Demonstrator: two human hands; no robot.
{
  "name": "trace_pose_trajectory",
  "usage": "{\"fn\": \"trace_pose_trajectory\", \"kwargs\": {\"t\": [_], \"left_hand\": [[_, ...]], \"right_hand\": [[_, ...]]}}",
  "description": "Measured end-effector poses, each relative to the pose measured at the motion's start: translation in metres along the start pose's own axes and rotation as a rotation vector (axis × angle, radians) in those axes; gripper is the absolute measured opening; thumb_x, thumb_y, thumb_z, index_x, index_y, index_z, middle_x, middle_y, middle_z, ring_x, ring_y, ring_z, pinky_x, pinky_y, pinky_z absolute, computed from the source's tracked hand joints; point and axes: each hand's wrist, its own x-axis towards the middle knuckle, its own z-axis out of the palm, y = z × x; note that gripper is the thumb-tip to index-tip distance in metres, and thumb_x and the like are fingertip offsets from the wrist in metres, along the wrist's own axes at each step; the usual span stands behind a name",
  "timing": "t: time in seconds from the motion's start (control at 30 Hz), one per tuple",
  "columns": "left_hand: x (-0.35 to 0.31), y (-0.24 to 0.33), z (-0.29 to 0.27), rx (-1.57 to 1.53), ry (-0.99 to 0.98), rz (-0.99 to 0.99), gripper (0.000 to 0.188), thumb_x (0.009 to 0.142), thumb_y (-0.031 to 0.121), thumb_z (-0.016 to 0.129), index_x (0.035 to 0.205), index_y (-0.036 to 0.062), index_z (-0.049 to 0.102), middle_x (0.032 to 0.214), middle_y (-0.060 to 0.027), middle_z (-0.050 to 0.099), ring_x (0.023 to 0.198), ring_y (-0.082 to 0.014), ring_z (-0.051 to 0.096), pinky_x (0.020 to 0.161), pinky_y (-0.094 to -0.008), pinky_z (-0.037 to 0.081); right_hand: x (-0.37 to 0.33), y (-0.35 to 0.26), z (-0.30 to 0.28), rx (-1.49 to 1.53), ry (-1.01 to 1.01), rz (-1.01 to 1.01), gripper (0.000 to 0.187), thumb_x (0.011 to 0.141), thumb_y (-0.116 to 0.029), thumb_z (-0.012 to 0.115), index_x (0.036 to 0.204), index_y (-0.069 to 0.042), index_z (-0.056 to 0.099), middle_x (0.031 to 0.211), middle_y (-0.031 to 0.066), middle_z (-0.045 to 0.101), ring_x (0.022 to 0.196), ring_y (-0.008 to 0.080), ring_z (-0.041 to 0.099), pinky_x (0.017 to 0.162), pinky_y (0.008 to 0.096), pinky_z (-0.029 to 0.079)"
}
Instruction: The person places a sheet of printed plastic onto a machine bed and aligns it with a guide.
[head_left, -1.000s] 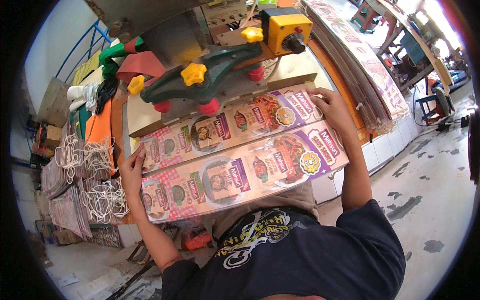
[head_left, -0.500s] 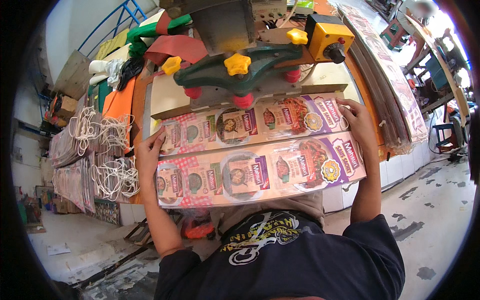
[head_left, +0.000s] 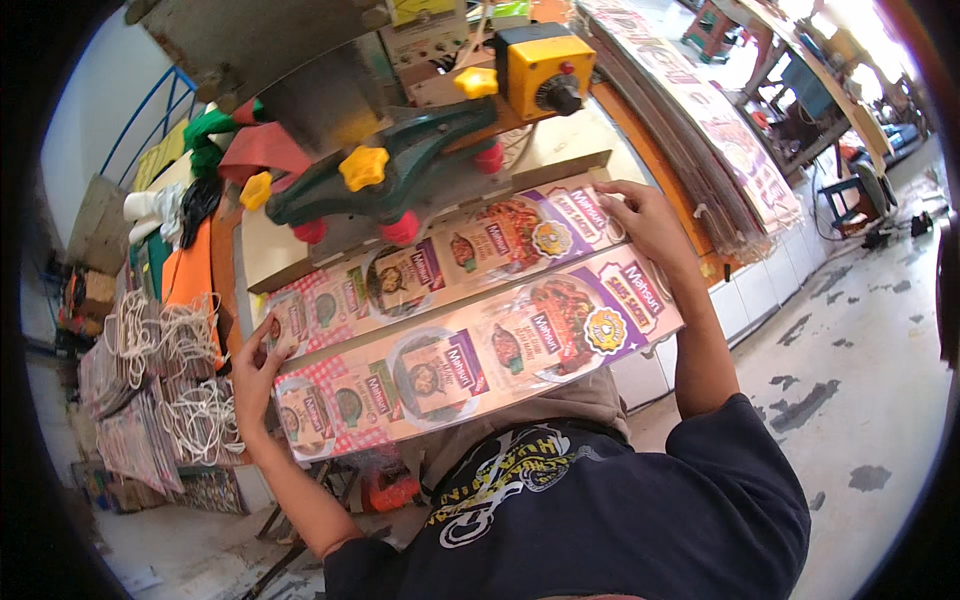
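A long printed panel [head_left: 470,362] with food pictures, glossy like plastic film, lies folded out in two strips with a dark line between them. Its far strip rests against a metal bar [head_left: 560,172] of the machine, and its near strip reaches over the table edge toward my waist. My left hand [head_left: 257,368] pinches the left end, thumb and fingers at the far strip. At the right end my right hand [head_left: 645,225] grips the far corner, fingertips on the print. Above the panel stands a dark green clamp [head_left: 440,150] with yellow star knobs [head_left: 364,168] and red feet [head_left: 400,227].
A yellow control box [head_left: 545,75] with a black dial sits behind the clamp at right. Corded stacks of printed panels [head_left: 130,395] fill the left side, near an orange sheet [head_left: 188,265]. More long panels [head_left: 690,120] are piled along the right. Grey floor [head_left: 850,400] shows patches.
The view has turned, so the machine and panel appear farther left and more slanted. Both hands keep their hold on the panel's ends.
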Motion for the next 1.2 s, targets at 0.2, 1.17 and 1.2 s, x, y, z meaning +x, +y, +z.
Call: {"fn": "trace_pose_trajectory", "kwargs": {"t": [0.2,1.17,1.2], "left_hand": [[-0.010,0.008,0.002,-0.103,-0.009,-0.032,0.062,0.086,0.004,0.074,0.146,0.0049,0.055,0.088,0.0052,0.049,0.073,-0.0045,0.041,0.063,-0.0203,0.039],[-0.020,0.008,0.007,0.047,0.081,-0.078,0.055,0.081,0.004,0.077,0.135,0.0108,0.067,0.071,0.0093,0.033,0.063,-0.0038,0.032,0.056,-0.0215,0.028],[-0.020,0.007,0.007,0.046,0.081,-0.083,0.055,0.081,0.004,0.077,0.134,0.0105,0.067,0.071,0.0094,0.034,0.062,-0.0039,0.032,0.056,-0.0215,0.028]], "right_hand": [[-0.004,-0.015,-0.001,0.000,-0.021,0.079,0.033,0.096,-0.021,0.066,0.125,-0.006,0.070,0.100,0.0165,0.075,0.084,0.0160,0.066,0.077,0.0312,0.051],[0.001,0.000,0.002,0.150,-0.014,0.044,0.034,0.097,-0.027,0.067,0.123,-0.005,0.072,0.083,0.0109,0.070,0.073,0.0137,0.060,0.069,0.0302,0.048],[0.001,0.003,0.001,0.154,-0.020,0.031,0.035,0.097,-0.027,0.066,0.123,-0.005,0.071,0.085,0.0112,0.071,0.075,0.0143,0.062,0.070,0.0304,0.048]]}}
